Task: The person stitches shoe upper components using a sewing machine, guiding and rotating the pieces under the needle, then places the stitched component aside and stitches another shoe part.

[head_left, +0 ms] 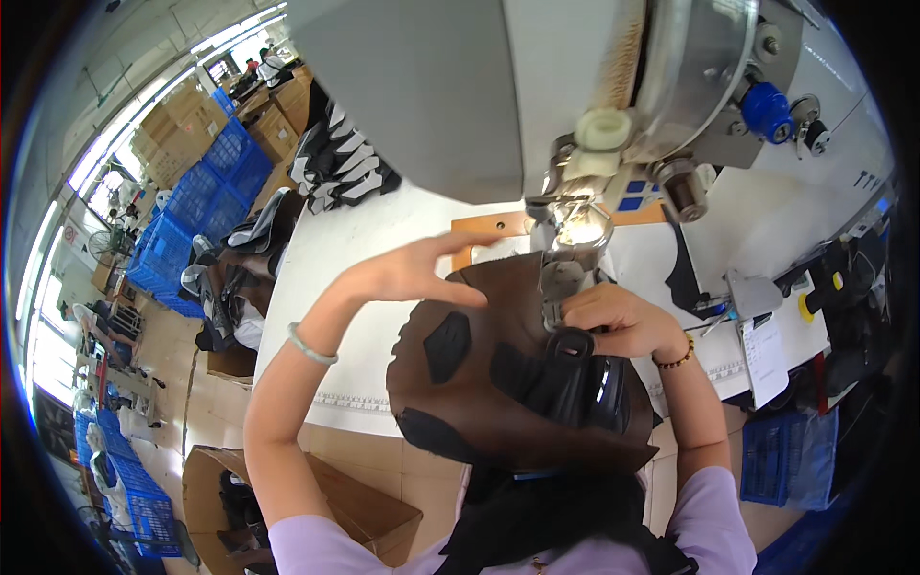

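Observation:
A large brown leather piece [517, 287] with black patches lies under the sewing machine's needle area [565, 240], its near part hanging over the table edge toward my lap. My left hand [422, 271] is open over its far left edge, thumb and fingers spread apart; whether it touches the leather I cannot tell. Close to the presser foot, my right hand [621, 321] is closed with curled fingers on the leather's right side. Just below those fingers sits a glossy black part [572, 374] with a loop-like end. What is under the right fingertips is partly hidden.
The machine head [412, 86] fills the top. Black and white cut pieces [340, 163] lie on the white table [326, 287] at far left. A cardboard box [355, 498] stands below left, a blue crate [771, 460] below right. Paper [764, 359] hangs at the right edge.

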The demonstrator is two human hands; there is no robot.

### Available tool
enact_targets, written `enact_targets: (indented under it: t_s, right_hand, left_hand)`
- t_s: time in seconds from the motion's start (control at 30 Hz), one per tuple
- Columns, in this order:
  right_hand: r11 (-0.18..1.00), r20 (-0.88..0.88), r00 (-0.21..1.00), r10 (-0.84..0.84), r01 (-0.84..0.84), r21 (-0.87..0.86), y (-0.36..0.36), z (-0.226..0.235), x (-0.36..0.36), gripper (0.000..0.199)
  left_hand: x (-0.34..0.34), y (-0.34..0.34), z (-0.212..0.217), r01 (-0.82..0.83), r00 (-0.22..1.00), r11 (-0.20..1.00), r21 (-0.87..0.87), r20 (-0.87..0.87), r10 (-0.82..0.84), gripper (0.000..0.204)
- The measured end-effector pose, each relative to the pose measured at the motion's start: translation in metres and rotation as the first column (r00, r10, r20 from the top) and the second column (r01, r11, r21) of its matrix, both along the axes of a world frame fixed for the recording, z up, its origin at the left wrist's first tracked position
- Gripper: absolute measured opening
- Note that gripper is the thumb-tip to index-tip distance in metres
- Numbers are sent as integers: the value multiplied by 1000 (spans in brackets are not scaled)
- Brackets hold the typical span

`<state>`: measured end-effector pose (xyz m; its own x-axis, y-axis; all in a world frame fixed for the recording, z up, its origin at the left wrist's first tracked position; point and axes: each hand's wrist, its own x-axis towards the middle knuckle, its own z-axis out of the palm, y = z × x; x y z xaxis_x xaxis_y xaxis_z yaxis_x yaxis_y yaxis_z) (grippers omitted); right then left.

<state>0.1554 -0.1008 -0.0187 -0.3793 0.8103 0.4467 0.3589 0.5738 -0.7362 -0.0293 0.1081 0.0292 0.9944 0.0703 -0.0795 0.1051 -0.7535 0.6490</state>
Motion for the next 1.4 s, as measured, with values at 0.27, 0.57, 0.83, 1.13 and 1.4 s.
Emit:
enact_targets:
  t_s: [0.27, 0.57, 0.83, 1.13, 1.4]
  right_hand:
    - [963, -148, 951, -270, 269, -30, -16, 3, 22, 11]
    - [882, -641, 606, -470, 318, -347, -9, -5, 18, 9]
    - [848, -630, 570, -528, 396, -353, -9, -11, 10, 9]
    - [859, -604, 613, -510, 406, -313, -9, -14, 13, 7]
    - [865, -623, 606, -494, 419, -277, -5, -14, 8, 7]
  left_hand:
    - [35, -25, 7, -185, 982, 838, -512, -126, 140, 47]
    - [42, -30, 22, -510, 848, 602, -615, -241, 472, 23]
    - [47, -23, 27, -429, 878, 714, -553, -67, 475, 12]
    - [49, -18, 26, -436, 889, 707, -556, -145, 433, 19]
    - [47, -20, 32, -385, 894, 777, -498, 10, 449, 21]
